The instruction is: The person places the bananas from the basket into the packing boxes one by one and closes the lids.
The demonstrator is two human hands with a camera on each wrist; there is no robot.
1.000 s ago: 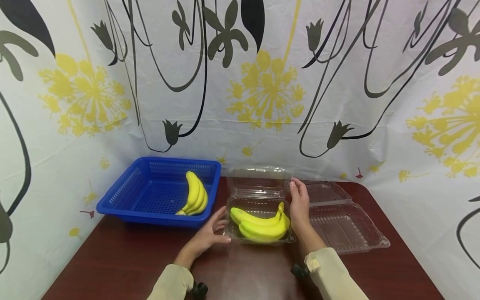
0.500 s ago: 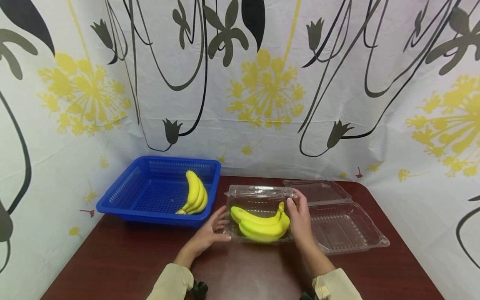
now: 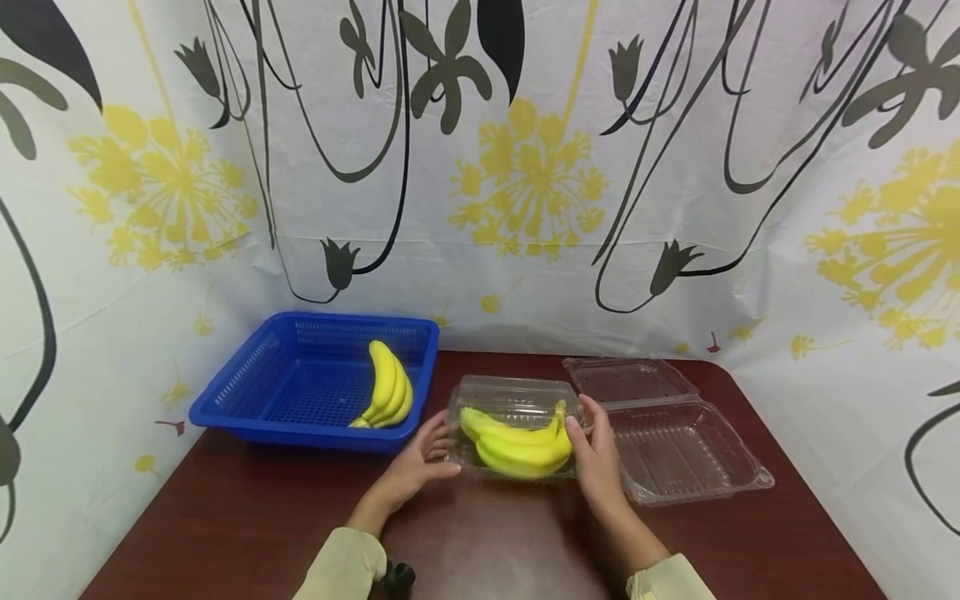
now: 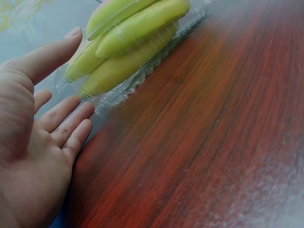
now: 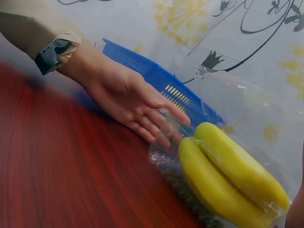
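A clear plastic clamshell box [image 3: 517,390] sits at mid-table with a bunch of bananas [image 3: 521,457] inside, seen through its lowered lid. My left hand [image 3: 416,462] is at the box's left side, thumb and fingers extended and spread, as the left wrist view also shows. At the right side my right hand [image 3: 597,458] holds the lid's edge, thumb in front and fingers behind it. Only a sliver of that hand enters the right wrist view, where the left hand [image 5: 126,95] appears beyond the bananas [image 5: 228,175].
To the left, a blue plastic basket [image 3: 300,432] holds another banana bunch [image 3: 390,392]. A second clear clamshell [image 3: 682,454] lies open on the right, beside the box. The dark red wooden table [image 3: 495,542] meets a patterned cloth wall [image 3: 480,317] behind.
The right hand has brought the box's lid from standing open at the back down over the bananas. The left hand has stayed at the left side.
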